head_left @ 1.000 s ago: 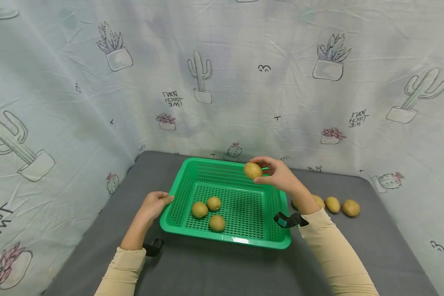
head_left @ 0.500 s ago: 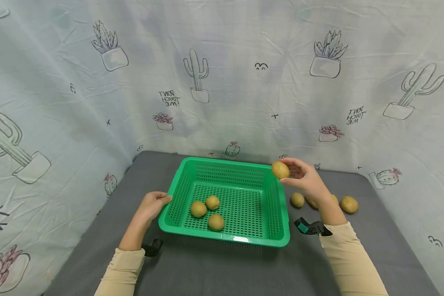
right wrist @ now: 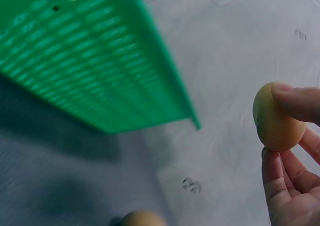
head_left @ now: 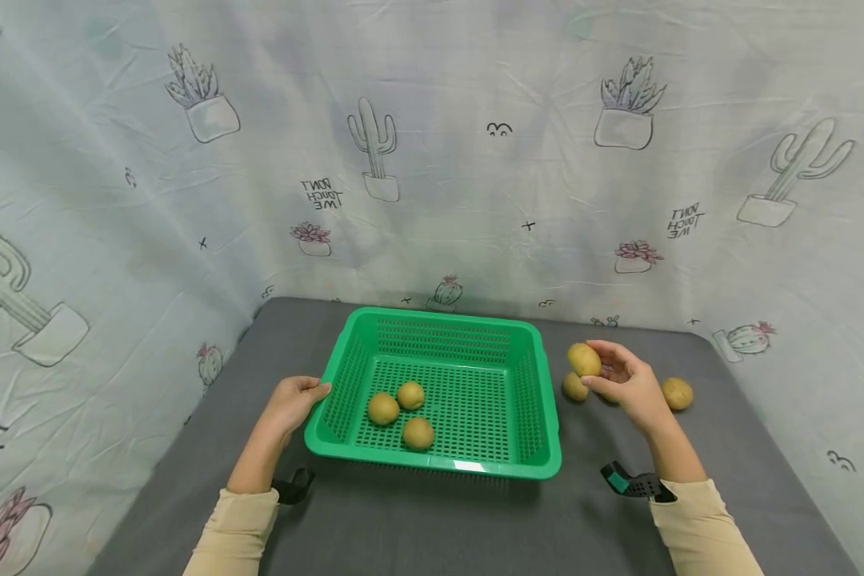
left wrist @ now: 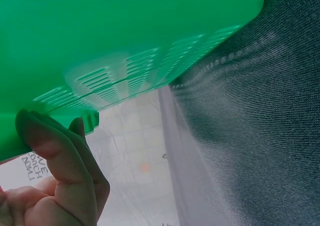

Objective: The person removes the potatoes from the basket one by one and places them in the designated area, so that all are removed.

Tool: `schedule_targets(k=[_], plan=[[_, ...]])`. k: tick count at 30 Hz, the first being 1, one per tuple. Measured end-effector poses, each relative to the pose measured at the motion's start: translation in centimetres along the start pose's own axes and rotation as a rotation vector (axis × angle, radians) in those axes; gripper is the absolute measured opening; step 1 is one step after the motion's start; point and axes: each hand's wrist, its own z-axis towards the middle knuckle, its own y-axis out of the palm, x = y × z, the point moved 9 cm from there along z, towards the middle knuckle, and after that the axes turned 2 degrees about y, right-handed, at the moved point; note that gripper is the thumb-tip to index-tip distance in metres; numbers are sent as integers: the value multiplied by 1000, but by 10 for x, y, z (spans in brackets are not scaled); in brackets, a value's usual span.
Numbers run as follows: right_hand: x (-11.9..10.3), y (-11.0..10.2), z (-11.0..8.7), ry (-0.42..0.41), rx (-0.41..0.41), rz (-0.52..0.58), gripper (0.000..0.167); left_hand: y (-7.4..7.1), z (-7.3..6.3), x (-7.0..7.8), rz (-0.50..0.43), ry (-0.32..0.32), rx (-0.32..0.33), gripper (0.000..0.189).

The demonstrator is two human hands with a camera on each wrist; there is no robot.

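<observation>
A green perforated plastic basket [head_left: 435, 466] stands on the table with three potatoes [head_left: 383, 409] lying in its left half. At its left side my left hand [head_left: 292, 402] grips the rim, thumb on top; in the left wrist view the fingers [left wrist: 65, 161] curl up under the edge. My right hand [head_left: 632, 388] pinches a yellow potato [head_left: 584, 360] between thumb and fingertips, right of the basket. In the right wrist view that held potato [right wrist: 277, 118] is raised off the table. Below it, another potato [head_left: 574, 387] lies near the basket's right wall.
Farther right on the grey tabletop [head_left: 432, 528] lies a potato [head_left: 677, 394], and one more is mostly hidden behind my right hand. A pale curtain [head_left: 432, 160] printed with cacti hangs along the back and sides.
My right hand has carried its potato from over the basket's back right out past the right rim and lower, above the potatoes on the table. The left hand keeps its grip.
</observation>
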Motion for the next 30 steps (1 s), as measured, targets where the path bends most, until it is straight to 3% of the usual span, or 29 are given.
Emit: schedule_targets(k=[9,19,25,30], plan=[[43,4,-28,74,15,14,54,-2,2,3,-8,10,-4,57],[87,10,-50,218,18,-103,59,0,2,2,-18,3,-3,56],[100,12,-60,275,35,-173,59,0,2,0,-14,0,1,57],[101,15,-62,238,43,-246,59,0,2,0,-9,5,1,56]])
